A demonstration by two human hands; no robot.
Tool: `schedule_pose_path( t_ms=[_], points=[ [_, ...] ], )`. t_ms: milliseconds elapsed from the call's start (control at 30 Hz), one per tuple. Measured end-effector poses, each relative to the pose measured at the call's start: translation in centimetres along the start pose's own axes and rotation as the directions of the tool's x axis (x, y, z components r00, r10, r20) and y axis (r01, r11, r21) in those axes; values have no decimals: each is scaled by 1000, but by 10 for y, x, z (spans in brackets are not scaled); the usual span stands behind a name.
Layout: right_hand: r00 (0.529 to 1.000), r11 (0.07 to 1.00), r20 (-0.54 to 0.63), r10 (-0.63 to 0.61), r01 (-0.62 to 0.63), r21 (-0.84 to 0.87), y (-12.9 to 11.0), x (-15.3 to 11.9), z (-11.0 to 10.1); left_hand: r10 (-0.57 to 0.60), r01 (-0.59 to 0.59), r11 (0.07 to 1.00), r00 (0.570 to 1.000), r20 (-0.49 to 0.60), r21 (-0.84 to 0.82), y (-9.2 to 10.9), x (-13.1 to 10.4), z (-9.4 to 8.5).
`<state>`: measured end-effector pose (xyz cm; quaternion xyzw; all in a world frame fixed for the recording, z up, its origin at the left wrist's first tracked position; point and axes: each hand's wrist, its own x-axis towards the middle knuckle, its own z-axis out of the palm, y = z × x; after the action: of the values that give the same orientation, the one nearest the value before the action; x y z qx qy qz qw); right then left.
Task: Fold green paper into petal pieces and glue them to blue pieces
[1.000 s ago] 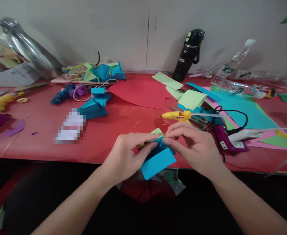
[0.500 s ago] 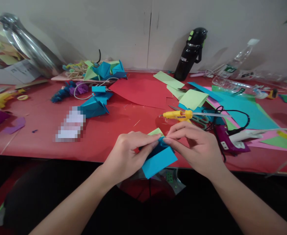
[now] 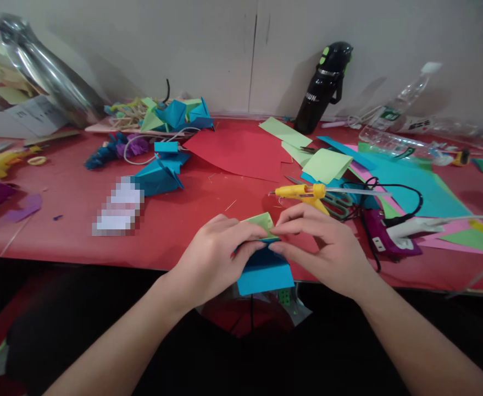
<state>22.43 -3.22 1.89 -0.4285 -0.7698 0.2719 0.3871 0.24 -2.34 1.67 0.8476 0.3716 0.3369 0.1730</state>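
Note:
My left hand (image 3: 214,258) pinches a folded blue paper piece (image 3: 266,278) between thumb and fingers at the table's front edge. Light green paper (image 3: 261,221) shows just behind the blue folds, between both hands. My right hand (image 3: 327,247) has its thumb and fingertips on the right end of the same piece, closed on its edge. Just beyond that hand lies a yellow glue gun (image 3: 301,191) with a clear stick out of its back, next to scissors (image 3: 338,205).
Red paper (image 3: 241,151) and a folded blue shape (image 3: 159,179) lie on the red table (image 3: 60,236). At the back stand a black bottle (image 3: 321,91) and a metal jug (image 3: 51,71). A purple power strip (image 3: 393,242) with cables sits at right.
The blue piece has turned between my hands, its front flap now more level. More of the light green paper shows, and my right fingertips have shifted slightly left and parted.

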Motion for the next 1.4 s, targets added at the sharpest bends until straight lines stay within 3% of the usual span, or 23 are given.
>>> schedule_pose_path(
  t_ms=[267, 400, 667, 967, 1167, 1400],
  points=[
    [982, 971, 133, -131, 154, -182, -4, 5, -4, 64, -71, 994, 994, 87, 85, 1, -1, 1],
    [973, 957, 144, -178, 205, -205, -8, 5, -7, 80, -93, 990, 989, 121, 104, 1, 0, -3],
    [986, 979, 93, -139, 151, -138, -5, 4, -8, 128, -135, 989, 984, 120, 52, -7, 1, -23],
    [973, 958, 186, -139, 180, -225, -10, 8, -8, 114, -113, 993, 991, 63, -18, -4, 3, -17],
    [949, 883, 301, -90, 216, -416, -17, 15, -4, 154, -167, 981, 979, 130, 93, 2, 7, -13],
    [940, 808, 320, -118, 278, -520, -18, 15, 1, 135, -180, 966, 965, 227, 188, 9, 10, -12]
  ],
)
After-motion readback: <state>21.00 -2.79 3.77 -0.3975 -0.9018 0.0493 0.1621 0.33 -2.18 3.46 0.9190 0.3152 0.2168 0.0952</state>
